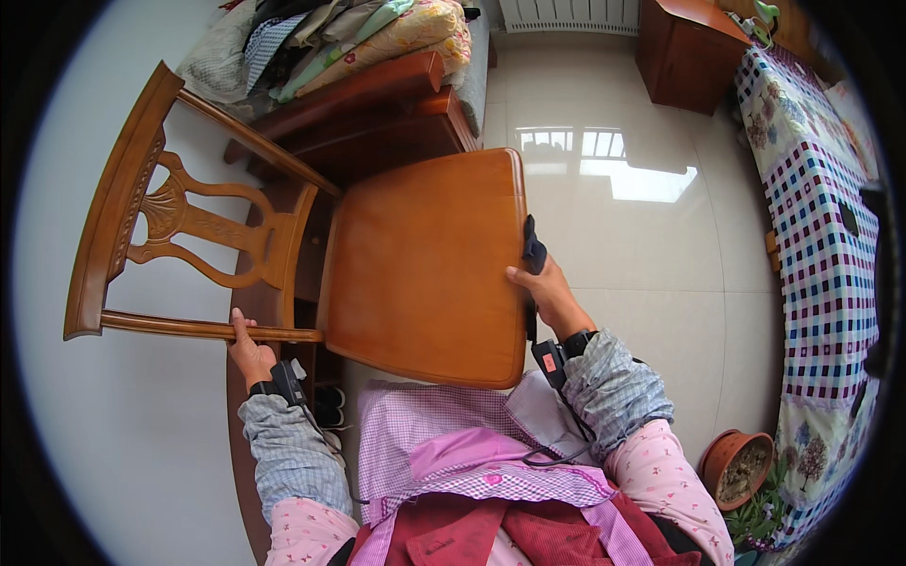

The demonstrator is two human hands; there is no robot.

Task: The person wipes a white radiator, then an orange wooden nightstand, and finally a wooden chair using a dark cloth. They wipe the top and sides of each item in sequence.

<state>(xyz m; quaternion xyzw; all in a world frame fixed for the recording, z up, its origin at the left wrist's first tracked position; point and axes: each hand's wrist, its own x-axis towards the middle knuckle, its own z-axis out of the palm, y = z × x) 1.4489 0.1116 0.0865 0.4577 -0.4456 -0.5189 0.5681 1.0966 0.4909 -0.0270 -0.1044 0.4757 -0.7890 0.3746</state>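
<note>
A carved wooden chair [425,269] fills the middle of the head view, its backrest towards the left wall and its seat in front of my body. My left hand [253,348] grips the near side post of the backrest, close to the seat. At the seat's right edge, my right hand [548,286] holds on with the thumb over the top; its other fingers are mostly hidden. A dark cloth [534,246] lies between that hand and the edge. Whether the chair's legs touch the floor cannot be seen.
A wooden bench [396,106] piled with bedding and clothes stands beyond the chair. Behind the backrest runs a low brown cabinet [248,439], with shoes [329,407] beside it. To the right are a checked-cloth-covered bed [821,247], a small cabinet [679,64] and a terracotta plant pot [720,470].
</note>
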